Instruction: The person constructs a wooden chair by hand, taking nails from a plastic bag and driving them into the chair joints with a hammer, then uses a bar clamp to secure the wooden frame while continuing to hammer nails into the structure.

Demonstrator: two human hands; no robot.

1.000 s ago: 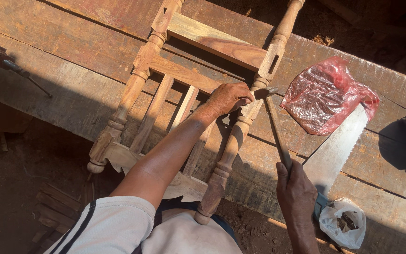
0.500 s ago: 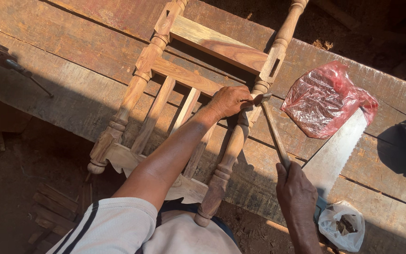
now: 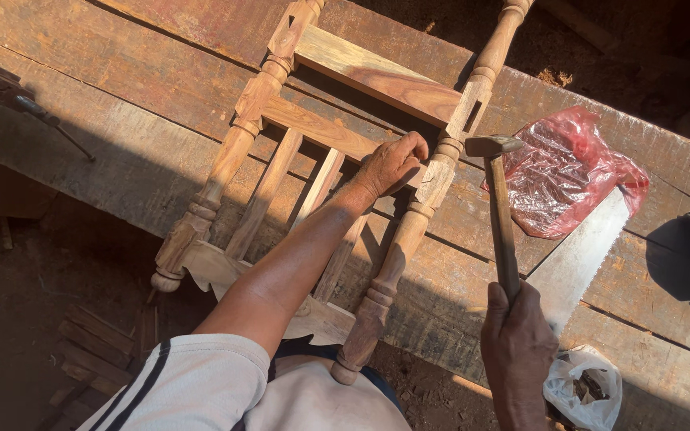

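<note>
Right fingers (image 3: 513, 319) clench a hammer (image 3: 498, 209); beyond them lie a red bag (image 3: 569, 172) and saw (image 3: 580, 259). Left fingers (image 3: 405, 152) grip the chair frame (image 3: 321, 132) (across a plank tabletop (image 3: 121, 128)).

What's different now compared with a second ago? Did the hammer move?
Yes. The hammer in the right hand has swung up: its head was down against the turned post of the wooden chair frame by the left hand, and now it is lifted off it, handle nearly upright. The left hand stays on the frame; red bag and saw have not moved.
</note>
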